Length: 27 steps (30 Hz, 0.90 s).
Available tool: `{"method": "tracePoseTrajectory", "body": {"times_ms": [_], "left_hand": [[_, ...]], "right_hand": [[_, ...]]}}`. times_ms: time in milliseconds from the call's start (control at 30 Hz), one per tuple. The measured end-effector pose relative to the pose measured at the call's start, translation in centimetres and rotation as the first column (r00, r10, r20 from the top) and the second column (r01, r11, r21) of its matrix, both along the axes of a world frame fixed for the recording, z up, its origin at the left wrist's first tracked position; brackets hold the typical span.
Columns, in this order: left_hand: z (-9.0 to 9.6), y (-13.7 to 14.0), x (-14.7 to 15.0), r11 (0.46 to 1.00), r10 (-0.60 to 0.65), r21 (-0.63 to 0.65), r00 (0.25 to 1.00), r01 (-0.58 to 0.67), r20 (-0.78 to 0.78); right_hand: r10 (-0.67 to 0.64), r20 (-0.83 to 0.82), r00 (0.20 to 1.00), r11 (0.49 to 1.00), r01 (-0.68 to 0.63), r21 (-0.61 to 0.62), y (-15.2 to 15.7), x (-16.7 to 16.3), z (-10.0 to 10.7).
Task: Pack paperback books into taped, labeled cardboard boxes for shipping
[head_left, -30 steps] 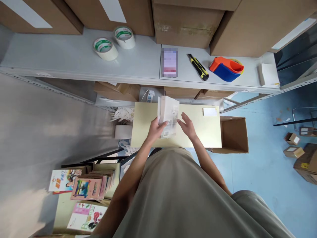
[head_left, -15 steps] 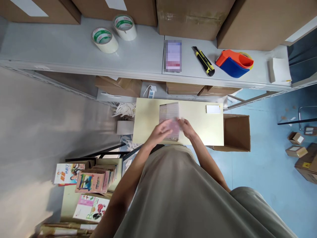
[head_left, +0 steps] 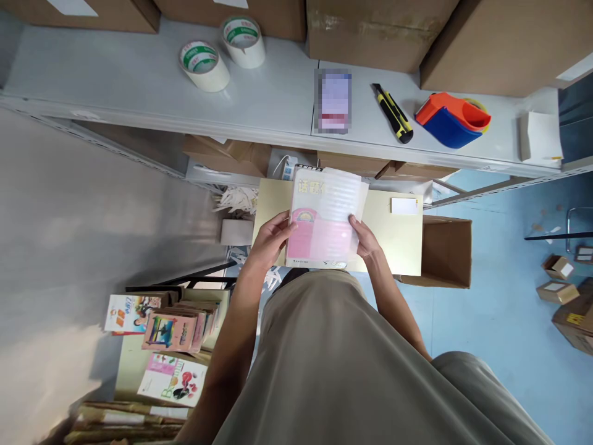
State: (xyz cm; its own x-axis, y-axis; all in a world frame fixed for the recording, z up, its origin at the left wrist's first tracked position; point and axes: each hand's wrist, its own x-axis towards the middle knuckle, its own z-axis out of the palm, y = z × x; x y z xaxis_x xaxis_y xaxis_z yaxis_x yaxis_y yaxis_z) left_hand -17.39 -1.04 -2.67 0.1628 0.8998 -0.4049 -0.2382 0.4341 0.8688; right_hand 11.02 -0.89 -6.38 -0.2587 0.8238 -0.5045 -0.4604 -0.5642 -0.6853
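A book (head_left: pixel 301 238) with a pink and white cover is held above the pale yellow table (head_left: pixel 398 244). A cloudy, see-through ribbed sheet (head_left: pixel 340 198) lies over its right part; it looks like bubble wrap or plastic film. My left hand (head_left: pixel 271 240) grips the left edge, thumb on the cover and fingers hidden at the edge. On the opposite side, my right hand (head_left: pixel 365 238) pinches the right edge of the sheet and book, thumb on top.
A grey shelf ahead carries two tape rolls (head_left: pixel 204 65), a box cutter (head_left: pixel 393 114), an orange and blue tape dispenser (head_left: pixel 454 120) and cardboard boxes (head_left: pixel 361 37). An open carton (head_left: pixel 447 250) stands right of the table. Stacked books (head_left: pixel 169 330) are at lower left.
The book has come up closer to the camera and its cover now faces up. My hands have moved apart, from its middle to its opposite edges.
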Motion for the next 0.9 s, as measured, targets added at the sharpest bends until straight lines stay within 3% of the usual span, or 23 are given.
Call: {"method": "tracePoseTrajectory", "body": {"times_ms": [100,200,300,367,500,567,633,767,833,900], "left_hand": [[-1.7,0.1,-0.2,0.996,0.061,0.073,0.983,-0.049,-0.175],[-4.4,-0.2,0.6,0.982,0.135,0.178,0.898,-0.064,-0.418],[-7.0,-1.1,2.6,0.983,-0.051,0.122,0.84,0.139,-0.54],[-8.2,-2.0,4.1,0.962,-0.183,0.045,0.761,0.268,-0.622],[-10.2,-3.4,5.1,0.953,-0.232,-0.05,0.613,0.299,-0.755],[-11.2,-3.4,4.5,0.957,-0.237,-0.065,0.638,0.282,-0.733],[-12.4,-2.7,3.4,0.967,-0.218,-0.043,0.733,0.25,-0.644],[-14.9,0.7,1.0,0.985,-0.159,0.027,0.952,0.172,-0.263],[-16.2,2.8,-0.5,0.989,-0.146,-0.001,0.984,0.147,-0.105],[-17.6,4.7,-2.3,0.989,-0.129,-0.083,0.99,0.125,-0.047]], "right_hand": [[0.023,0.066,0.998,1.0,-0.023,0.0,0.2,-0.2,-0.5],[0.026,0.176,0.984,0.998,-0.035,0.048,0.4,-1.9,-1.9],[-0.011,0.317,0.948,0.992,-0.029,0.12,0.0,-4.8,-4.5],[-0.027,0.398,0.917,0.992,-0.025,0.126,-0.8,-6.8,-6.3],[-0.004,0.487,0.873,0.996,-0.039,0.078,-2.7,-9.3,-9.0],[0.012,0.567,0.823,0.994,-0.07,0.081,-3.3,-9.9,-9.7],[0.029,0.654,0.756,0.987,-0.127,0.102,-3.4,-10.3,-10.0],[0.119,0.775,0.621,0.961,-0.269,0.069,-1.4,-12.4,-10.3],[0.165,0.83,0.532,0.951,-0.309,0.009,0.3,-14.3,-10.8],[0.202,0.862,0.464,0.943,-0.33,-0.043,2.1,-16.6,-11.6]]}}
